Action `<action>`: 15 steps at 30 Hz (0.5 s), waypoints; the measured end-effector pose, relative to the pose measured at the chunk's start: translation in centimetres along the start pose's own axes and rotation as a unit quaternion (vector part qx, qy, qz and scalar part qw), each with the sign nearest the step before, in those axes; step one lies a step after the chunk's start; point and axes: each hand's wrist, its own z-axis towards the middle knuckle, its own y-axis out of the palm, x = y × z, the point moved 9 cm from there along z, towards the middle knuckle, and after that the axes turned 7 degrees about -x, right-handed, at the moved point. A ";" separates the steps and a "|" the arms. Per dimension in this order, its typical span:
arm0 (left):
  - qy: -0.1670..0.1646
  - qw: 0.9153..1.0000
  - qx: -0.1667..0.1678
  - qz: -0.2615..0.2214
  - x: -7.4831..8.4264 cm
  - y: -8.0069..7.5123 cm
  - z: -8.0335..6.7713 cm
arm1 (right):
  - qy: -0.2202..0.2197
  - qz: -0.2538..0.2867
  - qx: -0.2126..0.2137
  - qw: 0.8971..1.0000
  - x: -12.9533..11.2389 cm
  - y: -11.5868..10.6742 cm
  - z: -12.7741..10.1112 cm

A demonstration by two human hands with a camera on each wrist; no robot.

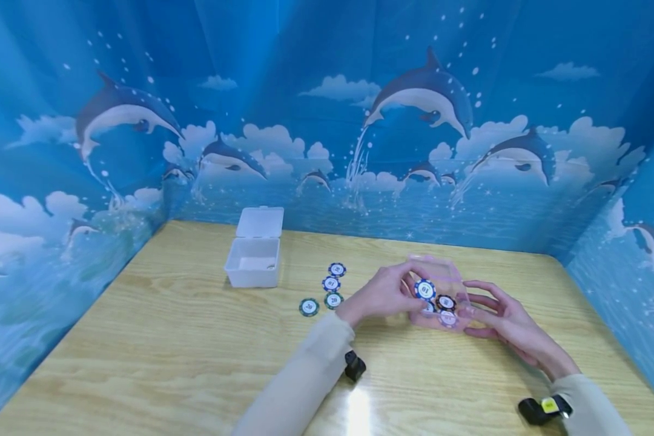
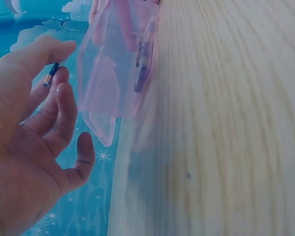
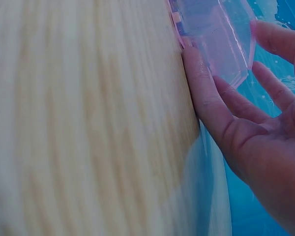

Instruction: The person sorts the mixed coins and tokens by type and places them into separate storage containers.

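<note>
Head view: the left hand (image 1: 384,293) pinches a blue poker chip (image 1: 424,289) at the mouth of a clear pink box (image 1: 440,295) on the table (image 1: 169,351); the right hand (image 1: 504,321), fingers spread, steadies the box from 3 o'clock. Loose chips (image 1: 327,290) lie at 9 o'clock, and a white box (image 1: 254,259) stands beyond them.

Left wrist view: the chip (image 2: 51,74) sits between thumb and fingertips.

Right wrist view: straight fingers (image 3: 206,93) touch the box (image 3: 221,39).

The step looks like filling the box; next, release the chip inside.

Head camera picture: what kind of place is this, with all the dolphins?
Probably a small tabletop booth for filming, not a real sea. A wooden table is walled in by dolphin-printed cloth, with chips and a white box laid out.
</note>
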 end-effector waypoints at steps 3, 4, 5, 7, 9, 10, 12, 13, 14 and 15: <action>-0.003 1.000 0.002 0.002 -0.1 0.1 0.2 | -0.003 0.004 -0.003 1.000 -0.1 0.0 0.0; -0.004 1.000 0.003 0.002 -0.1 0.2 0.3 | -0.003 0.005 -0.004 1.000 -0.1 0.0 0.0; -0.005 1.000 0.003 0.003 -0.2 0.2 0.3 | -0.003 0.006 -0.004 1.000 -0.1 0.0 0.0; -0.006 1.000 0.002 0.000 -0.3 0.3 0.4 | -0.004 0.008 -0.004 1.000 0.0 0.0 0.0; -0.005 1.000 0.001 -0.002 -0.3 0.4 0.5 | -0.004 0.007 -0.005 1.000 0.0 0.0 -0.1; -0.004 1.000 0.001 -0.003 -0.4 0.5 0.6 | -0.003 0.006 -0.005 1.000 0.0 0.0 -0.1; -0.003 1.000 0.001 -0.003 -0.4 0.5 0.6 | -0.002 0.007 -0.006 1.000 0.0 0.0 0.0; -0.003 1.000 0.000 -0.004 -0.4 0.5 0.6 | -0.003 0.007 -0.008 1.000 0.0 0.0 0.0; -0.002 1.000 0.000 -0.002 -0.4 0.6 0.6 | -0.003 0.007 -0.009 1.000 0.0 0.0 0.0; -0.003 1.000 0.000 -0.001 -0.5 0.6 0.7 | -0.004 0.008 -0.011 1.000 0.0 0.0 0.0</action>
